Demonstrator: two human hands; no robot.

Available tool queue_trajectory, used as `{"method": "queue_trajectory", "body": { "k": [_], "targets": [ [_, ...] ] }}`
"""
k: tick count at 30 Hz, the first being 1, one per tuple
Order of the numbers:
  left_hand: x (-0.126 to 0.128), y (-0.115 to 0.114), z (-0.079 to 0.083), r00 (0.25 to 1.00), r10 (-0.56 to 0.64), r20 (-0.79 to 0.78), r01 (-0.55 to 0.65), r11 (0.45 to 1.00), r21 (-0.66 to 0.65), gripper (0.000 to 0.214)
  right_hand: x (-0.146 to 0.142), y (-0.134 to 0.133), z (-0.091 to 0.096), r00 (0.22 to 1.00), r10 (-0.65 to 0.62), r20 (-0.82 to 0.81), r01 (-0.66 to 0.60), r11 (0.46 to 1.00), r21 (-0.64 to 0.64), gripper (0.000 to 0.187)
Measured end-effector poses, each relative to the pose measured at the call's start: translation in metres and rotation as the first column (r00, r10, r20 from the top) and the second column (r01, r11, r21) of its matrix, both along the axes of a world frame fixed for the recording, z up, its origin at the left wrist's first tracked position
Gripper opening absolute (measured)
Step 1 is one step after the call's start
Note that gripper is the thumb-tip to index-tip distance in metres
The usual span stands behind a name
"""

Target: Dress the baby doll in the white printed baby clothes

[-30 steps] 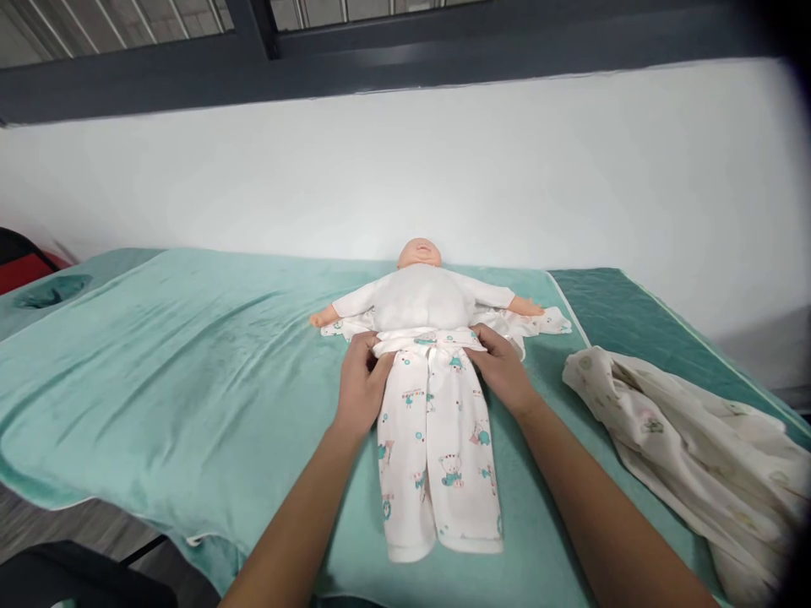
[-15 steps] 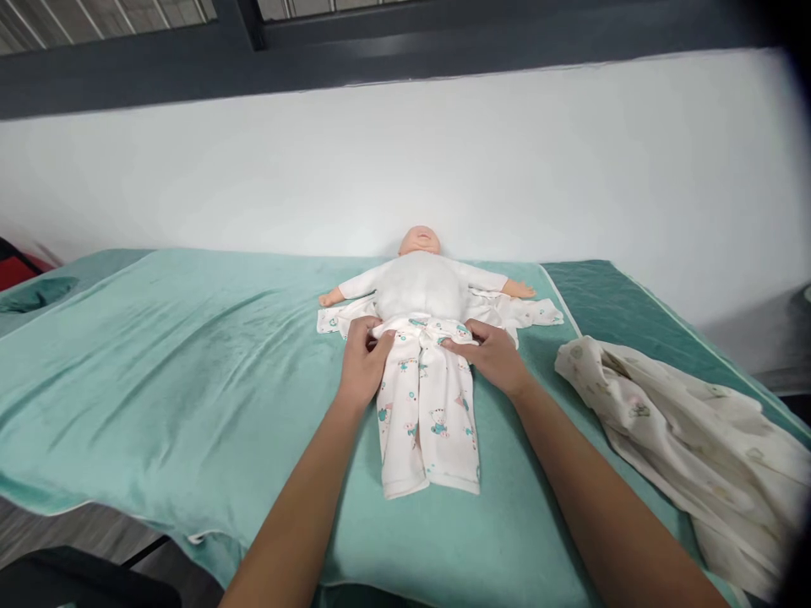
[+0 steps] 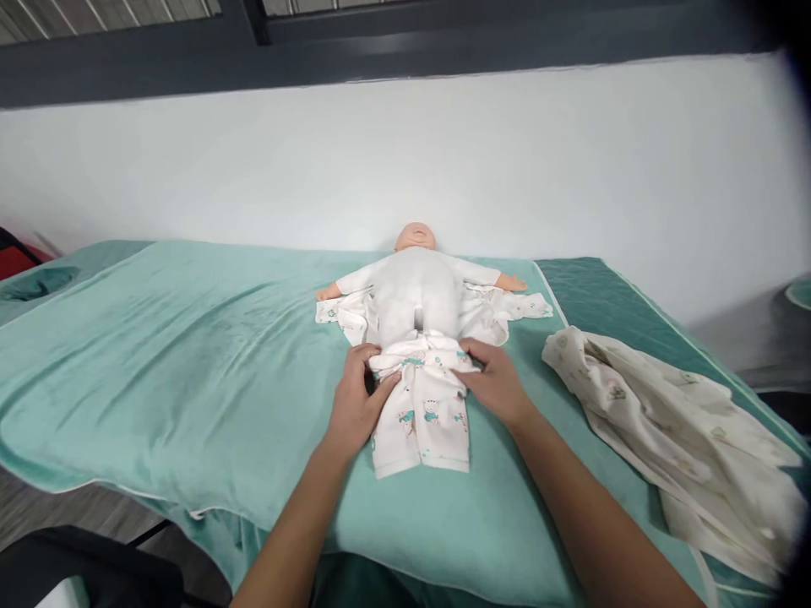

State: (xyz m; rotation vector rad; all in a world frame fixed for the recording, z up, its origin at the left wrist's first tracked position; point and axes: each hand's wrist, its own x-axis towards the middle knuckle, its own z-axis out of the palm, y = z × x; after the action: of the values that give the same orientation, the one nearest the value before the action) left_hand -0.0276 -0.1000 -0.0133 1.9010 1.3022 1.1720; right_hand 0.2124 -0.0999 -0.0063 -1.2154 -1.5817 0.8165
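A baby doll with a white cloth body lies on its back, arms spread, its head toward the wall. White printed baby trousers cover its legs, with the waistband bunched below the hips. My left hand grips the waistband's left side between thumb and fingers. On the right side, my right hand pinches the same waistband. Under the doll's back a matching printed baby top is spread open, its sleeves out to both sides. The doll's feet do not show.
A green sheet covers the bed. To the right lies a crumpled cream printed cloth. A white wall stands behind the bed. At the lower left is a black object, perhaps a chair.
Both hands have drawn the trousers' waistband down toward me, baring more of the doll's lower body. The trouser fabric is now more bunched. The camera view has shifted slightly.
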Motion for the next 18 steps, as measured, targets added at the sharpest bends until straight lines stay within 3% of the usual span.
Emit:
{"method": "queue_trajectory", "body": {
  "k": [2, 5, 9, 10, 13, 18],
  "targets": [
    [0.001, 0.003, 0.000, 1.000, 0.000, -0.017, 0.000, 1.000, 0.014, 0.033, -0.003, -0.022, -0.001, 0.995, 0.046, 0.088, -0.045, 0.999, -0.018, 0.023],
    [0.002, 0.006, 0.000, 1.000, 0.007, -0.026, -0.006, 0.999, 0.047, 0.025, -0.008, -0.054, -0.001, 0.987, 0.060, 0.150, -0.055, 0.998, -0.039, 0.021],
    [0.002, 0.004, 0.002, 0.999, 0.011, -0.036, -0.009, 0.998, 0.066, 0.013, -0.019, -0.078, -0.002, 0.965, 0.083, 0.250, -0.089, 0.996, 0.014, 0.067],
    [0.002, 0.003, 0.002, 0.999, 0.006, -0.040, -0.003, 0.998, 0.067, 0.012, -0.022, -0.080, -0.002, 0.953, 0.057, 0.297, -0.076, 0.996, 0.053, 0.067],
    [0.000, -0.007, 0.003, 0.999, 0.004, -0.051, -0.001, 0.998, 0.059, 0.014, -0.029, -0.081, -0.003, 0.925, -0.057, 0.376, 0.015, 0.994, 0.113, 0.040],
    [-0.013, -0.039, 0.011, 0.991, -0.046, -0.127, 0.050, 0.998, 0.025, 0.014, -0.033, -0.090, 0.014, 0.930, -0.095, 0.354, 0.143, 0.983, -0.112, 0.020]
  ]
}}
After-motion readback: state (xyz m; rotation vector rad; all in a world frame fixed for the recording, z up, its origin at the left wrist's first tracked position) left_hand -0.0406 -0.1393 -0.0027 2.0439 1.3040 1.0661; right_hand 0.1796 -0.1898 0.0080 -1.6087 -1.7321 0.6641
